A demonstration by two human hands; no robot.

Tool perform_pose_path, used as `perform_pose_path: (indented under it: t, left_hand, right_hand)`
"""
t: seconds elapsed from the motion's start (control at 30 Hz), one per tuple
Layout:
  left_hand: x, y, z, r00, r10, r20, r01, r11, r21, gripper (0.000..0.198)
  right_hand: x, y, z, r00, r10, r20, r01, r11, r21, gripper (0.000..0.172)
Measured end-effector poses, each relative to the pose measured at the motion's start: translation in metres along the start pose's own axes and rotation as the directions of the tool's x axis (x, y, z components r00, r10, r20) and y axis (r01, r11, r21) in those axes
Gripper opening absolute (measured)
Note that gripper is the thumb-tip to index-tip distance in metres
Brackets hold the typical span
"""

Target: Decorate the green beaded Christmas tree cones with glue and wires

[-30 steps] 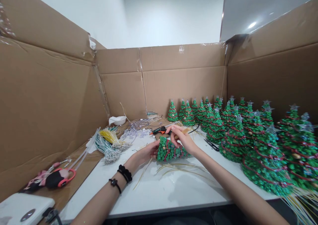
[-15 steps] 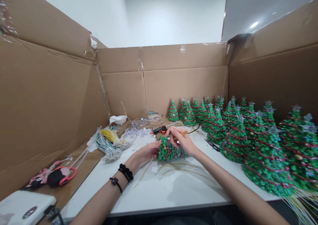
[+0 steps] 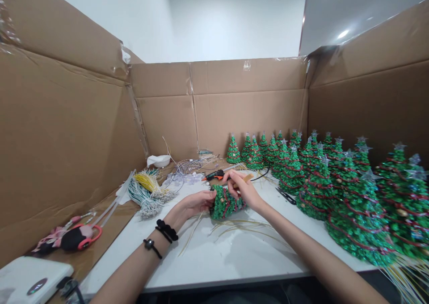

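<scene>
A small green tinsel Christmas tree with a red garland lies on its side over the white table. My left hand is closed on its left end, thumb on top, with thin wires trailing below. Above the tree, my right hand is closed in a pinch around a tan stick-like handle; its working end is hidden by the fingers. The right fingertips are close to the tree's upper side. Just behind them lies a black and orange glue gun.
Rows of finished-looking trees with clear stars crowd the right side. Black snips lie beside them. Bundled wires, a white bowl and pink-handled scissors are on the left. Cardboard walls enclose the table.
My left hand has shifted slightly left with the tree, which has turned a little. My right hand keeps its pinch on the tan handle and has barely moved.
</scene>
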State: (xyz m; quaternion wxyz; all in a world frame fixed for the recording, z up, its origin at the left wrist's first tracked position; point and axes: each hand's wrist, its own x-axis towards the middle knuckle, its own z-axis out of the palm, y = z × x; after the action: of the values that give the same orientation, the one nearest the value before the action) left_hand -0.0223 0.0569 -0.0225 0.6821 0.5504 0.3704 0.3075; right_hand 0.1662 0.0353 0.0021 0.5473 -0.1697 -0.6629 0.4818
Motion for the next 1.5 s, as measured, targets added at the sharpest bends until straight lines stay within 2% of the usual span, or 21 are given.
perform_pose_path:
  t: [0.1, 0.27, 0.47, 0.8, 1.03, 1.1, 1.23, 1.3, 1.37, 1.5]
  left_hand:
    - [0.001, 0.000, -0.003, 0.998, -0.064, -0.014, 0.064, 0.998, 0.002, 0.033]
    - [-0.002, 0.002, 0.001, 0.997, -0.080, -0.008, 0.080, 0.997, -0.004, 0.038]
    - [-0.006, 0.007, 0.008, 0.997, -0.071, -0.024, 0.070, 0.997, -0.010, 0.038]
    - [-0.007, 0.009, 0.008, 0.993, -0.086, -0.078, 0.090, 0.995, 0.050, 0.041]
    - [-0.006, 0.013, 0.007, 0.993, -0.079, -0.093, 0.090, 0.987, 0.130, 0.045]
    - [-0.006, 0.014, 0.006, 0.995, -0.069, -0.075, 0.081, 0.982, 0.170, 0.046]
    - [-0.009, 0.018, 0.002, 0.998, -0.031, -0.062, 0.044, 0.976, 0.215, 0.040]
    - [-0.012, 0.020, 0.000, 0.998, -0.010, -0.058, 0.023, 0.974, 0.224, 0.034]
    - [-0.014, 0.022, -0.003, 0.999, 0.014, -0.040, -0.004, 0.972, 0.235, 0.028]
    - [-0.011, 0.021, -0.008, 0.995, 0.094, -0.029, -0.082, 0.957, 0.277, 0.027]
  right_hand:
    - [0.003, 0.004, -0.001, 0.999, 0.029, -0.033, -0.027, 0.998, 0.057, 0.032]
    - [0.005, 0.006, 0.000, 0.990, 0.086, -0.115, -0.074, 0.992, 0.103, 0.029]
    - [0.004, 0.002, 0.011, 0.995, 0.009, -0.097, -0.003, 0.998, 0.064, 0.032]
    - [-0.003, 0.002, 0.022, 0.996, -0.023, -0.083, 0.025, 1.000, 0.016, 0.034]
    - [-0.011, 0.007, 0.022, 0.992, -0.079, -0.096, 0.070, 0.994, -0.089, 0.037]
    - [-0.014, 0.002, 0.020, 0.978, -0.141, -0.155, 0.123, 0.985, -0.123, 0.038]
    - [-0.014, -0.005, 0.008, 0.911, -0.262, -0.319, 0.204, 0.958, -0.201, 0.038]
    - [-0.010, 0.000, 0.001, 0.913, -0.282, -0.294, 0.187, 0.932, -0.312, 0.032]
    - [-0.005, 0.012, -0.006, 0.936, -0.268, -0.227, 0.152, 0.892, -0.427, 0.021]
    - [0.000, 0.039, -0.009, 0.974, -0.188, -0.128, 0.098, 0.854, -0.510, 0.012]
